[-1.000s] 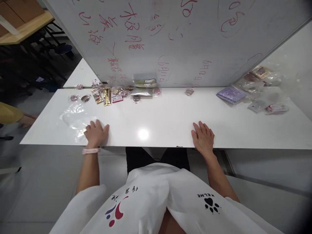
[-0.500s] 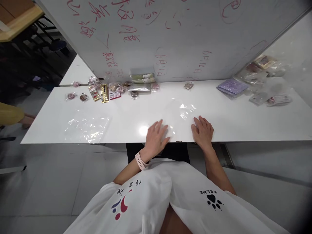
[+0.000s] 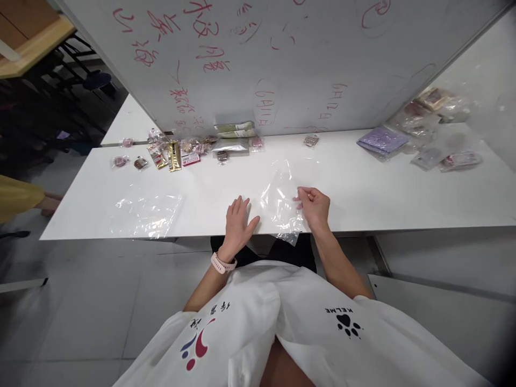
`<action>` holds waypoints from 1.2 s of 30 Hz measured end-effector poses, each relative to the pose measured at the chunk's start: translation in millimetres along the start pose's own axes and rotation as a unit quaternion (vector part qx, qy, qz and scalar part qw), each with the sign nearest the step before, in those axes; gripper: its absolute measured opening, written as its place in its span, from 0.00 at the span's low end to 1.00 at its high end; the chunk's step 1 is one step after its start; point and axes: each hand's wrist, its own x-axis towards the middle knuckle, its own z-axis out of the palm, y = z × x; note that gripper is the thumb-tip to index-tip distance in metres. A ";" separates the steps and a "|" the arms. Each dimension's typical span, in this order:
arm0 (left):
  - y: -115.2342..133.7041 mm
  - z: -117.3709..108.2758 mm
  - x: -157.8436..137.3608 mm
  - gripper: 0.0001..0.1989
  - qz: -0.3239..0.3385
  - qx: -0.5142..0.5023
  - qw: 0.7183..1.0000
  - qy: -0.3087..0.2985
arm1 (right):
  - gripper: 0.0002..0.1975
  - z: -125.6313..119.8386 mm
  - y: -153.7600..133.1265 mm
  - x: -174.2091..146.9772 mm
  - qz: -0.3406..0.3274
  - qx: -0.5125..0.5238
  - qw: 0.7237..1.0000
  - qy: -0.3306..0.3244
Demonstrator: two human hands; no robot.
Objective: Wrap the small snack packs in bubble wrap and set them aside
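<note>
Pinched in my right hand (image 3: 315, 208) is the right edge of a clear plastic bag (image 3: 281, 204). The bag lies in front of me on the white table (image 3: 209, 199), and its near end hangs slightly over the front edge. My left hand (image 3: 238, 220) rests on the table to the left of the bag, fingers spread, apart from it and holding nothing. A pale pink band circles my left wrist.
Another clear bag (image 3: 147, 215) lies flat at the left. Along the whiteboard's foot sit small wrapped packets (image 3: 158, 155), a gold sachet (image 3: 174, 156), a silver pouch (image 3: 230, 145) and one lone packet (image 3: 311, 140). A purple package (image 3: 382, 142) and bagged items (image 3: 461, 160) lie right.
My right hand has moved left and closed on the edge of the clear bag, which now shows lifted and wrinkled. My left hand has shifted left, away from the bag.
</note>
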 end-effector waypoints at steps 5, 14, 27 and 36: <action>34.5 -4.5 4.3 0.30 0.005 -0.222 0.975 -0.024 | 0.16 -0.9 -38.8 -7.0 -0.092 -0.051 0.994 0.042; 38.8 1.2 21.7 0.28 -0.103 -0.458 0.882 -0.049 | 0.25 -12.2 -59.6 -0.1 -0.087 0.024 0.995 -0.046; 58.9 42.5 38.0 0.26 -0.170 -0.520 0.836 0.054 | 0.21 -13.7 -55.5 6.3 -0.192 -0.229 0.942 -0.152; 70.5 62.9 41.4 0.34 -0.089 -0.514 0.853 0.013 | 0.30 -11.7 -28.8 -38.4 -0.047 -0.046 0.936 -0.347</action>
